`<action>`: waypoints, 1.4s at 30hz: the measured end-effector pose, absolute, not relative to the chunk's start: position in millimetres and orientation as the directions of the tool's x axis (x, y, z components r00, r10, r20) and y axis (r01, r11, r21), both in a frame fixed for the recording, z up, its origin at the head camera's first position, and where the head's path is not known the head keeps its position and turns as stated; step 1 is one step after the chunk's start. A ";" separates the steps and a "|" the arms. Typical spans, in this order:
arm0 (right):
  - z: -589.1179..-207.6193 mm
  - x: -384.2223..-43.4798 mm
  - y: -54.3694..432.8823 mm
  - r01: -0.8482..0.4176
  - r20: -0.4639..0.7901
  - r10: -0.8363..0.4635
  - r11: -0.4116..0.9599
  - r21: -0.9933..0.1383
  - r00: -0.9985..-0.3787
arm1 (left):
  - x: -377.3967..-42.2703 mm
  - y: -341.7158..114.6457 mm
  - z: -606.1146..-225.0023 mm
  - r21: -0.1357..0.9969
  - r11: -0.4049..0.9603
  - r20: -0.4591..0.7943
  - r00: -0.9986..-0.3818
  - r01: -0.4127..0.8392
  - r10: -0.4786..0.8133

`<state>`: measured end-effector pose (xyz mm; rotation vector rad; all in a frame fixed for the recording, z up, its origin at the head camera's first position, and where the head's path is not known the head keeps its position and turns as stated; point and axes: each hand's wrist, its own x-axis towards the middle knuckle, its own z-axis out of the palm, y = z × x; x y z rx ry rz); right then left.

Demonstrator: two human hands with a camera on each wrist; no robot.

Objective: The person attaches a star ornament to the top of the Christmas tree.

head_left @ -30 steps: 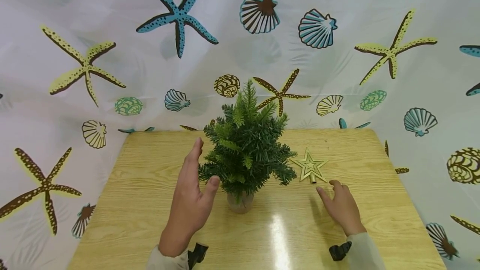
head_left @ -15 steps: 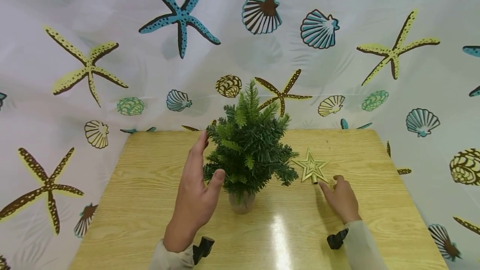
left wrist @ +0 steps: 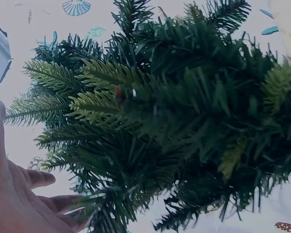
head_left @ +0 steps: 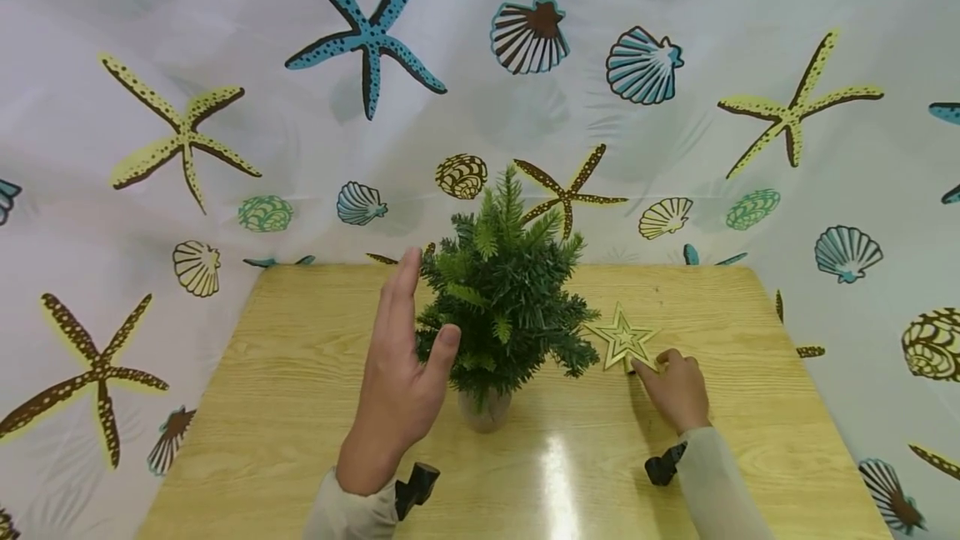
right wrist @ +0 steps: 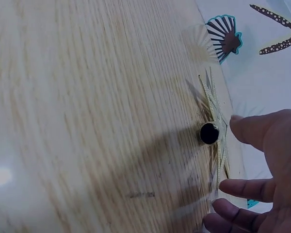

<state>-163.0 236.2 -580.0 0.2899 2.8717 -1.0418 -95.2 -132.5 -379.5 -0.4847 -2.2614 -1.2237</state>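
Observation:
A small artificial Christmas tree [head_left: 510,298] stands upright on the table in a pale round base [head_left: 484,408]. Beside its left side my left hand [head_left: 397,382] is raised, fingers straight; in the left wrist view the fingertips [left wrist: 41,178] are at the branch ends, and I cannot tell whether they touch. To the tree's right lies a gold star tree topper [head_left: 624,338], its hollow tube [right wrist: 209,133] facing me. My right hand [head_left: 677,390] is at the star's near edge. Its thumb and fingers are spread around the star [right wrist: 218,145], without a visible pinch.
The wood-grain table [head_left: 300,407] reaches back to a white curtain [head_left: 420,132] printed with starfish and shells, which also hangs at both sides. A black wrist camera [head_left: 664,465] is strapped to the right wrist, another [head_left: 417,486] to the left.
My right hand has moved left and forward to the star's near edge. My left hand has shifted slightly right and forward along the tree. Tree and star have kept their places.

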 end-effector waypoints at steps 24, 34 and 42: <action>-583.8 -177.1 235.1 0.265 -0.203 0.176 0.758 -0.596 -0.963 | -115.6 -115.0 -349.4 0.557 0.573 0.684 -0.723 0.601 0.093; -589.7 -188.7 244.0 0.253 -0.272 0.105 0.762 -0.597 -0.957 | -123.1 -110.0 -332.9 0.561 0.538 0.686 -0.717 0.629 0.124; -583.1 -189.0 248.3 0.240 -0.306 0.045 0.732 -0.638 -0.951 | -126.7 -108.5 -325.5 0.585 0.475 0.685 -0.714 0.658 0.145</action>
